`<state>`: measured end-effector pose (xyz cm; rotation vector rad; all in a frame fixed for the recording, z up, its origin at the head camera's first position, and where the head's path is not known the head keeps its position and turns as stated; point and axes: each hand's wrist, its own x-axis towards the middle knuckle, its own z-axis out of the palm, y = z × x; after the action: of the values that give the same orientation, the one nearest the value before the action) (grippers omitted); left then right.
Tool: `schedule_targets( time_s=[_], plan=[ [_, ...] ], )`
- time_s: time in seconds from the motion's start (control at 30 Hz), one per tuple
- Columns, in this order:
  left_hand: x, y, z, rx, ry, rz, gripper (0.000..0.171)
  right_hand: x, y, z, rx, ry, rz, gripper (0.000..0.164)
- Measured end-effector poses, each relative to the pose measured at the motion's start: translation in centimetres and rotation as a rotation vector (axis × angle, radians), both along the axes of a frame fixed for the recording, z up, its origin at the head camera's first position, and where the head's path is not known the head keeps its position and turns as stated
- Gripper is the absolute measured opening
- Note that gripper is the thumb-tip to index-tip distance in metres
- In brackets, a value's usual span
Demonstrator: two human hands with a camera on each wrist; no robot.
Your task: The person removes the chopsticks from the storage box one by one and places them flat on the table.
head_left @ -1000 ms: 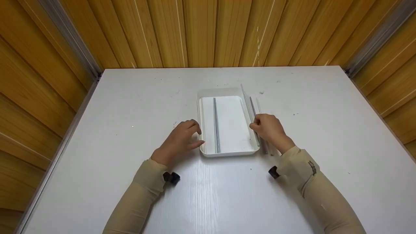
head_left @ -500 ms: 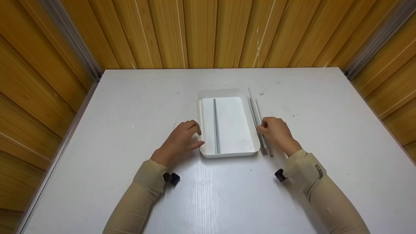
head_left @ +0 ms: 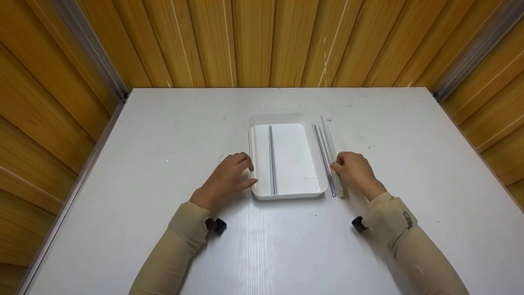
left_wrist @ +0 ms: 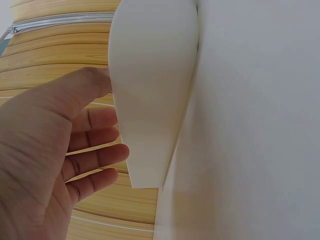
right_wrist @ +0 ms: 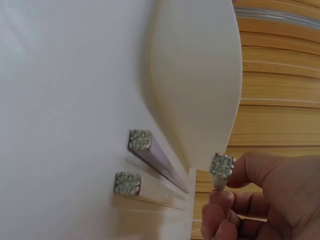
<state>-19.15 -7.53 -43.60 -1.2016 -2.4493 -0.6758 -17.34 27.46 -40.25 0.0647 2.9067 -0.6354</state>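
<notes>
A white rectangular tray (head_left: 288,196) stands on the table, with a pair of metal chopsticks (head_left: 272,159) lying lengthwise inside. My left hand (head_left: 227,174) rests at its left rim, thumb and fingers loosely bent over the edge; the left wrist view shows the tray's outer wall (left_wrist: 152,95) before the fingertips. My right hand (head_left: 356,170) pinches a chopstick (right_wrist: 222,166) with a square patterned end, held above the table right of the tray. Two more chopsticks, one purplish (right_wrist: 141,140) and one lower in the right wrist view (right_wrist: 127,184), lie beside the tray wall.
The white table (head_left: 184,119) extends around the tray, with small dark specks on it. Wood-patterned panels (head_left: 251,45) stand behind and at both sides. A dark wrist camera (head_left: 359,224) sits under the right cuff.
My right hand has moved right and slightly toward me, carrying the chopstick from the tray's right wall to beside the other two. The left hand and tray have stayed put.
</notes>
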Motion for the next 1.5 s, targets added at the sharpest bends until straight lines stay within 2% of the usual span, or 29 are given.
schedule_targets(
  time_s=[0.8,1.2,1.5],
  plan=[
    [0.0,0.0,0.0,0.003,0.011,0.006,0.026,0.3,2.1,-1.5,0.006,0.007,0.001,0.020],
    [-0.2,0.1,-0.2,-0.001,-0.025,-0.010,0.025,0.4,2.7,-1.9,0.029,0.031,0.008,0.017],
    [-0.2,0.0,-0.2,0.008,-0.031,-0.007,0.026,0.4,2.8,-2.1,0.051,-0.001,0.017,0.019]
  ],
)
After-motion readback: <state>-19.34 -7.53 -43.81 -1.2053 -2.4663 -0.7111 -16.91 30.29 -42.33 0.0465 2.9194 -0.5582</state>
